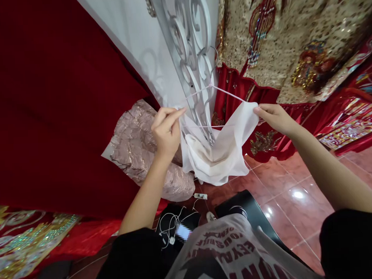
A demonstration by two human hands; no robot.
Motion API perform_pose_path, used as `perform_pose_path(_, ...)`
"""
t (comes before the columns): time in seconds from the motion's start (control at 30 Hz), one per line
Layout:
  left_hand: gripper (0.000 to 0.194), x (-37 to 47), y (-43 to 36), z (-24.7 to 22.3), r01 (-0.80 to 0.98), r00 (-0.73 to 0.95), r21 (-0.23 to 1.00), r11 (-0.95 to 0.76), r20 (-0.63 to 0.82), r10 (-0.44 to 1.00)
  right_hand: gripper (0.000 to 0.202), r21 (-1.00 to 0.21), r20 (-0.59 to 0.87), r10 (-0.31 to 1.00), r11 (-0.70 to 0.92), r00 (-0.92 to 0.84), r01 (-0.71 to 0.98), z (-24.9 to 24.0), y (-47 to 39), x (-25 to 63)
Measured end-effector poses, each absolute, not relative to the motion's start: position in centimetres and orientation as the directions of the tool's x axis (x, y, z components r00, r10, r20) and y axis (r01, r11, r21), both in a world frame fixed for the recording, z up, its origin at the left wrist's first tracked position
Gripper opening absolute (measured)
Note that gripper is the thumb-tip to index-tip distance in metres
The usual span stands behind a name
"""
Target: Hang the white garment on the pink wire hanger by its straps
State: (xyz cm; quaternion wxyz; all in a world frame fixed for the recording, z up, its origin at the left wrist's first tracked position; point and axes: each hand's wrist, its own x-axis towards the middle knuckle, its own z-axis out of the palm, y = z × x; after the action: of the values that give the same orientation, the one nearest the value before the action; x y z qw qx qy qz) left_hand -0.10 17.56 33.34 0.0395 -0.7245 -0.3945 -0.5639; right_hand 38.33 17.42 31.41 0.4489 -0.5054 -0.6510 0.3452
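Observation:
A white cloth (216, 161) hangs in folds between both hands at the centre of the head view. My left hand (168, 130) is closed in a pinch at the cloth's upper left corner. At the upper right corner, my right hand (273, 116) pinches the fabric between thumb and fingers. A thin pale cord (227, 92) runs from the right corner up to a point on the white scrolled metal frame (185, 49) and back down toward my left hand. Another thin strand crosses level between the two sides of the cloth.
Crumpled pinkish shiny fabric (133, 146) lies left of the cloth. Red drapery (48, 100) fills the left side. Gold sequined fabric (271, 41) hangs at upper right. White cables (169, 224) and a small bright-screened device (183, 231) lie near my lap.

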Motion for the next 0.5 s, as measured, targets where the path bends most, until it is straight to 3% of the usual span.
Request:
perform_pose_path(0.07,0.021,-0.5,17.2,32.6,0.603,0.021,0.421,-0.678,0.841,0.541,0.068,-0.909,0.254,0.964,0.265,-0.075,0.323,31.2,17.2,38.3)
perform_pose_path(0.13,0.018,-1.5,17.3,30.9,0.58,-0.126,0.511,-0.635,0.826,0.55,0.068,-0.923,0.264,0.963,0.268,-0.05,0.276,30.9,17.1,38.3)
perform_pose_path(0.23,0.033,-2.8,17.8,27.5,0.473,-0.296,0.706,-0.527,0.691,0.66,0.066,-0.947,0.261,0.965,0.259,-0.014,0.191,30.4,17.0,38.1)
perform_pose_path(0.4,0.062,-2.4,18.2,25.3,0.343,-0.193,0.828,-0.444,0.525,0.829,0.064,-0.983,0.183,0.983,0.184,-0.022,0.01,29.8,16.9,38.2)
perform_pose_path(0.5,0.059,-1.3,17.9,26.6,0.237,-0.121,0.888,-0.395,0.43,0.895,0.068,-0.991,0.118,0.993,0.116,-0.028,-0.062,29.1,16.9,38.0)
